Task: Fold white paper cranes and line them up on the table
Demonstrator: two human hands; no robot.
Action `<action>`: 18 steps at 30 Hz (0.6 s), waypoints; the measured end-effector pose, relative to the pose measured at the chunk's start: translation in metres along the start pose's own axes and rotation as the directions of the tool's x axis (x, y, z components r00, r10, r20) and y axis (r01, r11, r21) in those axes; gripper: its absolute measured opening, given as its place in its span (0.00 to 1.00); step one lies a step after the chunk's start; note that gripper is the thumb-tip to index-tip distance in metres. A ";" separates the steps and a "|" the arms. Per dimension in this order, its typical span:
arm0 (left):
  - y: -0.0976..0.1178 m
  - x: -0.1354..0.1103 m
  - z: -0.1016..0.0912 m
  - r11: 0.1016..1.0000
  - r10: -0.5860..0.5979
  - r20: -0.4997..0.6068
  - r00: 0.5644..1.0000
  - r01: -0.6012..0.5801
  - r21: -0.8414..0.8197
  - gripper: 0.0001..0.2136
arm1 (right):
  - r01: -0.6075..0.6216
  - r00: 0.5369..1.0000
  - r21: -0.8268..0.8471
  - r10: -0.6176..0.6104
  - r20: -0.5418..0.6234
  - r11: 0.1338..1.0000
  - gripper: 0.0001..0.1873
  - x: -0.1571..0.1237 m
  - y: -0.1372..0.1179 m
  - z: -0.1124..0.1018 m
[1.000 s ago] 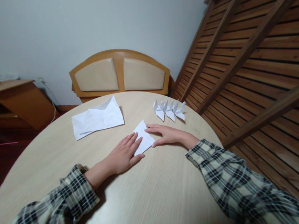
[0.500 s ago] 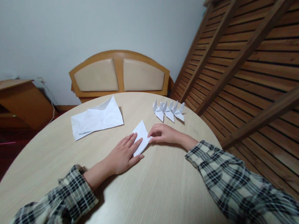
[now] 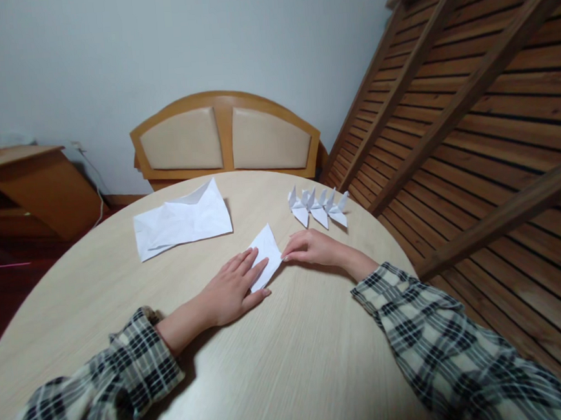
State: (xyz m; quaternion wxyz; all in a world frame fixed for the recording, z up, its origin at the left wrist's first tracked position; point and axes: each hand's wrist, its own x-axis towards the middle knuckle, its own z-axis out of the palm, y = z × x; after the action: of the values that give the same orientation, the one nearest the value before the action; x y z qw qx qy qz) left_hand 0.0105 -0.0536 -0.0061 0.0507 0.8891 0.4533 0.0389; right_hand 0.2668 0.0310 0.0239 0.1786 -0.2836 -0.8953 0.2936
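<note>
A small folded sheet of white paper (image 3: 266, 246) lies on the round wooden table (image 3: 283, 365), one pointed corner facing away from me. My left hand (image 3: 233, 288) rests flat across its left side, fingers stretched out and thumb apart, covering part of it. At the paper's right corner, my right hand (image 3: 315, 249) pinches the tip between thumb and forefinger. Just beyond my right hand stand several white origami cranes (image 3: 316, 208) in a close row.
Larger sheets of creased white paper (image 3: 184, 221) lie overlapping at the table's far left. Behind the table is a wooden headboard with padded panels (image 3: 226, 136). A slatted wooden panel (image 3: 472, 124) leans on the right, and a wooden desk (image 3: 35, 184) stands at left.
My right hand has moved slightly right with the paper's corner, and the lifted part now looks flatter and more pointed. My left hand stays in place.
</note>
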 end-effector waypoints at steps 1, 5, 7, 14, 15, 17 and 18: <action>0.000 0.000 0.000 1.000 0.000 0.001 1.000 0.000 0.001 0.35 | 0.001 1.000 0.009 -0.001 0.002 1.000 0.10 0.000 0.000 0.000; 0.002 0.000 -0.003 1.000 -0.002 0.035 0.999 0.002 0.009 0.35 | 0.053 0.999 0.025 -0.053 -0.008 0.998 0.08 0.002 0.003 -0.001; 0.003 0.000 -0.004 1.000 -0.006 0.050 0.999 0.005 0.008 0.36 | 0.077 0.997 0.034 -0.078 0.019 0.996 0.07 0.002 0.006 -0.001; -0.001 0.001 -0.004 0.999 -0.017 0.044 0.999 0.019 -0.043 0.29 | 0.127 0.990 0.048 -0.129 0.058 0.991 0.07 0.001 0.018 0.001; -0.004 0.002 -0.003 0.999 -0.015 0.039 0.999 0.017 -0.049 0.27 | 0.127 0.990 0.049 -0.130 0.051 0.991 0.07 0.001 0.019 0.002; -0.008 0.003 0.000 0.999 0.000 0.012 1.000 0.000 -0.054 0.25 | 0.126 0.991 0.050 -0.127 0.034 0.991 0.07 0.001 0.020 0.003; -0.011 0.003 0.001 0.998 0.010 -0.007 1.000 -0.010 -0.059 0.25 | 0.123 0.992 0.051 -0.124 0.027 0.991 0.07 0.001 0.021 0.003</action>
State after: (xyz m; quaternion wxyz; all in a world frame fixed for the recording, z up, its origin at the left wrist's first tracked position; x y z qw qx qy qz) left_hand 0.0038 -0.0450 -0.0082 0.0753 0.8893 0.4477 0.0553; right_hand 0.2730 0.0439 0.0087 0.1899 -0.2186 -0.9062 0.3083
